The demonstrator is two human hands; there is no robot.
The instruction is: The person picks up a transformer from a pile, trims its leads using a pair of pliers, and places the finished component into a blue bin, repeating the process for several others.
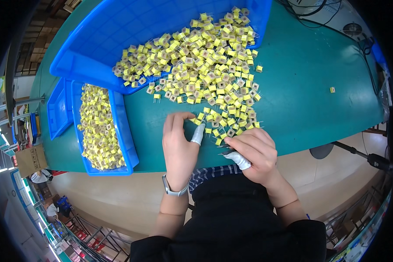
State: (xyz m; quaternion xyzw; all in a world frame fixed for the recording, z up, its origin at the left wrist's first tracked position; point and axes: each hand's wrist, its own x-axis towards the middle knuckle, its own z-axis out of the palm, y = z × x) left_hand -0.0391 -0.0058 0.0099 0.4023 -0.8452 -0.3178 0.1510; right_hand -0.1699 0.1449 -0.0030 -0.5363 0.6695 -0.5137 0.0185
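A heap of small yellow-taped transformers [209,78] with thin wire pins spills from a tipped blue bin [96,39] onto the green table. At the heap's near left edge, my left hand [177,137] has its index finger and white-wrapped thumb closed around a yellow transformer [198,121]. My right hand [257,153], its thumb also wrapped in white, grips thin dark tweezers [226,152] whose tips point left, apart from each other. Loose transformers lie just beyond the right fingers, partly hidden by them.
A smaller blue bin [131,150] full of transformers stands at the left, with a blue tray [59,111] beyond it. One lone transformer [332,90] lies far right. Cables [367,65] and a pale device [336,15] occupy the far right corner. The table's edge runs close to my body.
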